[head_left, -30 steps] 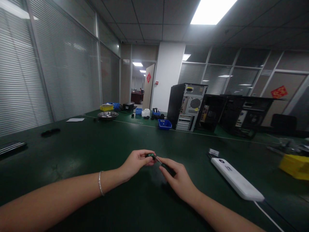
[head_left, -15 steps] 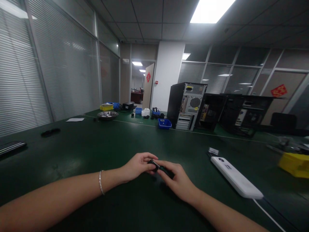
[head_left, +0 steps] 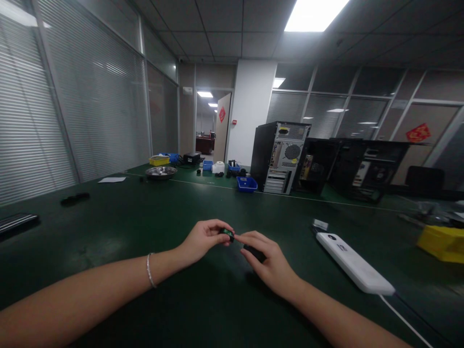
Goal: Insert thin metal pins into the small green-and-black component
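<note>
Your left hand (head_left: 205, 240) pinches a small dark part with a green face (head_left: 228, 234) between thumb and fingertips, held just above the table (head_left: 119, 227). Your right hand (head_left: 270, 263) is closed around a dark-handled tool (head_left: 253, 252) (likely a small screwdriver, though the tip is too small to make out), its forefinger reaching to touch the part. A thin silver bracelet (head_left: 149, 269) circles your left wrist.

You work over a matte, dark green mat with faint scuffs and a dull sheen to the left of your forearm. To the right, near your right hand but apart from it, lies a long, smooth white power strip (head_left: 353, 265) with rounded corners, its white cord trailing off toward the lower right; a small pale block (head_left: 320, 224) sits just beyond its far end. A yellow plastic bin (head_left: 440, 237) stands well to the right.

Bare mat lies between your hands and the far seam of the table, and wide to the left, where only a flat dark object (head_left: 75, 198) and a dark slab at the edge (head_left: 16, 221) lie. Beyond the seam stand a shallow metal bowl (head_left: 161, 172), a blue plastic bin (head_left: 246, 183) and an upright black computer tower (head_left: 281, 157) with its perforated metal back facing you.
</note>
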`<state>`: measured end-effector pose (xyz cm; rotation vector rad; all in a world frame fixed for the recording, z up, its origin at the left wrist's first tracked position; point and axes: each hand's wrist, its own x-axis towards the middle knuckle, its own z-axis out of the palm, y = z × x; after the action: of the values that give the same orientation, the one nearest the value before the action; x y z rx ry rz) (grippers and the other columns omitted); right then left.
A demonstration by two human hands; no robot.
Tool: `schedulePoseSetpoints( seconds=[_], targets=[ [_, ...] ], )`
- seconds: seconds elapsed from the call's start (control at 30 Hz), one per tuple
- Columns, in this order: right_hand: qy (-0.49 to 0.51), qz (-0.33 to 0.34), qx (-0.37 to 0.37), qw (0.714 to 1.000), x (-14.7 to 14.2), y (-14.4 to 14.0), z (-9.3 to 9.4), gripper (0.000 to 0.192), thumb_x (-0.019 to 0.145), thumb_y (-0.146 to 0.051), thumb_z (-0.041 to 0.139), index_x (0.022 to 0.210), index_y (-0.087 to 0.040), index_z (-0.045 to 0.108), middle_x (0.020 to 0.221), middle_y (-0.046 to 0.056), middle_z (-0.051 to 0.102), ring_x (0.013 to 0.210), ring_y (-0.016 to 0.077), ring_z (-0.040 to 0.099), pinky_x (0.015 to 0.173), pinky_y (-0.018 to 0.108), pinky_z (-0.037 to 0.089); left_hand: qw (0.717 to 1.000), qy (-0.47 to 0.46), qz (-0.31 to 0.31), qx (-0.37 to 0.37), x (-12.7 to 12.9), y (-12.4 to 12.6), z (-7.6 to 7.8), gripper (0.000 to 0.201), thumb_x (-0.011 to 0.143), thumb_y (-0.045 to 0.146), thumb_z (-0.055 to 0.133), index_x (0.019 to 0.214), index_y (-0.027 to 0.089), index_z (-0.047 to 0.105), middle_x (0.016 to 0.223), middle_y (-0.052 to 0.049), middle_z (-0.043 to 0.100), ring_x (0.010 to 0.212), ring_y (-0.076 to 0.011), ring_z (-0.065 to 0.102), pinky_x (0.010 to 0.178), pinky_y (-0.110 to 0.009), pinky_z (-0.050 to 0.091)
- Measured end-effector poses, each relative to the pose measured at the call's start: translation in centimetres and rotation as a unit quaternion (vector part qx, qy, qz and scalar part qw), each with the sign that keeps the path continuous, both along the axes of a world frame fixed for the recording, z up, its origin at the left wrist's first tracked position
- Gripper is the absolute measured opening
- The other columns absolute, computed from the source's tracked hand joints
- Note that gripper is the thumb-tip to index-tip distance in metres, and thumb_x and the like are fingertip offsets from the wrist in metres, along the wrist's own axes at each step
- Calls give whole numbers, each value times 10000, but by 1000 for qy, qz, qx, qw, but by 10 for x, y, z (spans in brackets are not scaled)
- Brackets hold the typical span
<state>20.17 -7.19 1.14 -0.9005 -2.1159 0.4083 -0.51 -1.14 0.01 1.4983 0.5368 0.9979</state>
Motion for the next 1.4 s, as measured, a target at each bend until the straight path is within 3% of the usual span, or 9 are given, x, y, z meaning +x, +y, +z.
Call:
schedulePoseSetpoints(
  seconds=[0.37, 0.63, 0.87, 1.17, 1.4],
  targets=[
    [-37, -19, -4, 999, 2, 0, -1, 353, 885, -162, 516, 1216, -262, 586, 1058, 64, 613, 949, 188, 595, 823, 304, 488, 996, 51, 26, 61, -2, -9, 5, 216, 739, 145, 687, 951, 106, 683, 878, -70, 714, 772, -181, 675, 763, -326, 547],
    [6, 8, -9, 1000, 2, 2, -3, 335, 893, -199, 523, 1218, -245, 586, 1028, 71, 636, 931, 196, 602, 816, 316, 486, 999, 5, 1, -42, 2, -5, 2, 245, 686, 158, 741, 908, 85, 667, 841, -82, 737, 761, -195, 702, 734, -317, 563],
    [27, 8, -22, 999, -1, 0, 0, 331, 894, -181, 532, 1211, -252, 590, 1004, 59, 644, 932, 189, 603, 822, 314, 477, 997, -12, 3, -76, 4, -5, -2, 283, 681, 174, 755, 927, 80, 650, 870, -97, 736, 758, -198, 707, 726, -310, 563],
    [14, -7, -29, 999, -1, 2, 1, 314, 897, -222, 533, 1204, -246, 599, 994, 66, 639, 924, 198, 603, 824, 324, 477, 999, 38, 8, -30, 2, -6, 8, 241, 731, 204, 711, 933, 87, 654, 850, -72, 711, 696, -147, 659, 698, -292, 529],
    [3, -35, -24, 999, 1, 3, -1, 321, 902, -223, 521, 1215, -246, 587, 986, 64, 648, 895, 196, 602, 795, 324, 480, 999, 45, 27, 7, -4, 4, 4, 216, 783, 243, 655, 958, 117, 640, 889, -63, 680, 782, -172, 639, 728, -316, 507]
  ],
)
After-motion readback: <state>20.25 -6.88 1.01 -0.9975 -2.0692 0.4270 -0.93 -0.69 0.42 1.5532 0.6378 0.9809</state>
